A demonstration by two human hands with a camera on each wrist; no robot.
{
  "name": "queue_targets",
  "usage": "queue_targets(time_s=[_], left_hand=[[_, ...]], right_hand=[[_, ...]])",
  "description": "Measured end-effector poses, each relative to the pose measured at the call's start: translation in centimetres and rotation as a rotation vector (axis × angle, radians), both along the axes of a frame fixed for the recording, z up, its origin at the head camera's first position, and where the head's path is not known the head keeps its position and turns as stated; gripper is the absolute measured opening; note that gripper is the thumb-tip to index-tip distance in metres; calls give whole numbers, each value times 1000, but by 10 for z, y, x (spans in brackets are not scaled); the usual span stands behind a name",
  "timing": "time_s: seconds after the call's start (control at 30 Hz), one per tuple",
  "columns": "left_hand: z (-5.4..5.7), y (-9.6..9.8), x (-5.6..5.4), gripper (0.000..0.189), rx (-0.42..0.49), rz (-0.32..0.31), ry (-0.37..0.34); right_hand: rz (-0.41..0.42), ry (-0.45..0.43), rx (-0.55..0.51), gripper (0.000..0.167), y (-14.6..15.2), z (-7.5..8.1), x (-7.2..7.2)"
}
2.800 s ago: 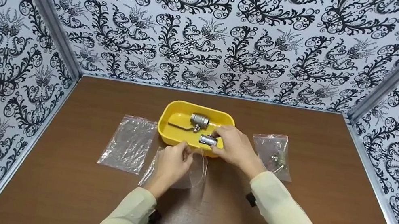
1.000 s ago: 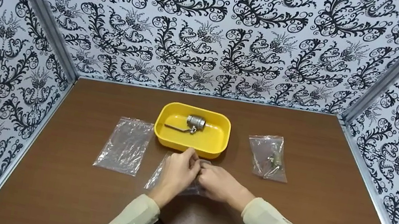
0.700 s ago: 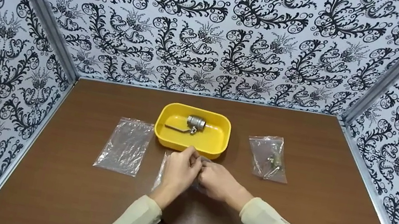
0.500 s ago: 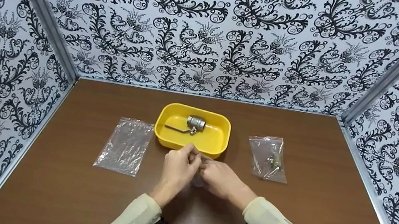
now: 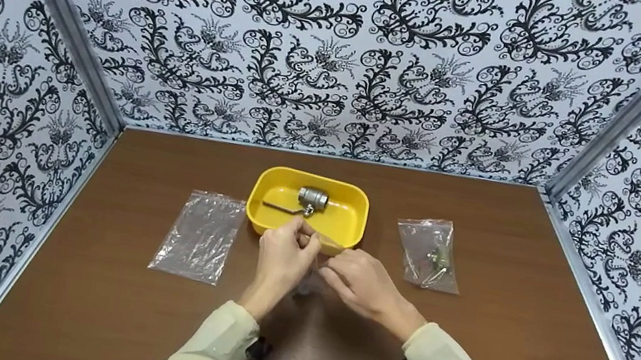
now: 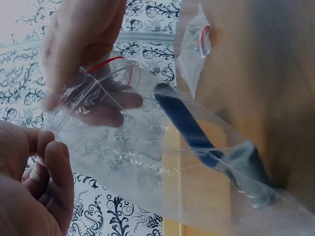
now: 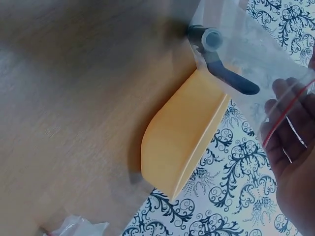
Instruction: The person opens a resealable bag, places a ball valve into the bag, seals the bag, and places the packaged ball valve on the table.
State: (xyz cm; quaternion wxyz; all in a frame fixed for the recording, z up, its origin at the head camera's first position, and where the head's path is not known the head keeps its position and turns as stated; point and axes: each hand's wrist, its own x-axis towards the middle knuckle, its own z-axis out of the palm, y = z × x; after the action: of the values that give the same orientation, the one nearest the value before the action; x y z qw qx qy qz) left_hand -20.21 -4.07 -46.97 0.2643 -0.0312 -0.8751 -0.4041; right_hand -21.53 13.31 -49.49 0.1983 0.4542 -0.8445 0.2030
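My left hand (image 5: 286, 256) pinches the top edge of a clear zip bag (image 6: 133, 147) between thumb and fingertips. Through the plastic shows a metal ball valve (image 7: 211, 39) with a dark blue lever (image 6: 189, 130), hanging low in the bag. The right hand (image 5: 365, 283) is at the other end of the mouth, its fairly straight, slightly spread fingers (image 7: 290, 118) lying against the plastic by the red strip (image 7: 284, 118). The right hand is blurred in the left wrist view. In the head view the hands largely hide the bag, in front of the yellow tray (image 5: 344, 194).
Inside the tray lies another ball valve (image 5: 313, 198) with a long lever. A flat clear zip bag (image 5: 198, 237) rests on the table to the left. On the right is a zip bag (image 5: 430, 252) with a small brassy fitting. Patterned walls (image 5: 326, 75) enclose the table (image 5: 153, 157).
The right hand took a metal valve from the tray, and the valve is now in the bag. Both hands worked close together at the bag's mouth; the right hand has since shifted slightly rightward.
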Motion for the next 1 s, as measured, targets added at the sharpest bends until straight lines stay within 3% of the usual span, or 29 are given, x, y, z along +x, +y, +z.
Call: queue_targets(time_s=[0.23, 0.4, 0.57, 0.73, 0.83, 1.0], left_hand=[[3, -6, -4, 5, 59, 22, 8], [5, -13, -6, 5, 60, 74, 8], [3, -19, -6, 5, 57, 116, -64], [0, -23, -4, 5, 55, 106, -129], [-3, -24, -3, 12, 59, 34, -152], [-14, -28, -5, 28, 128, -239, -161]], right_hand=[[-1, 64, -55, 10, -3, -1, 1], [-40, 80, -155, 6, -4, 8, 1], [-71, 63, -195, 5, -5, 23, 2], [-51, 43, -195, 6, -7, 40, 4], [-28, 16, -187, 5, -7, 47, 3], [4, -46, -150, 5, -1, 51, 0]])
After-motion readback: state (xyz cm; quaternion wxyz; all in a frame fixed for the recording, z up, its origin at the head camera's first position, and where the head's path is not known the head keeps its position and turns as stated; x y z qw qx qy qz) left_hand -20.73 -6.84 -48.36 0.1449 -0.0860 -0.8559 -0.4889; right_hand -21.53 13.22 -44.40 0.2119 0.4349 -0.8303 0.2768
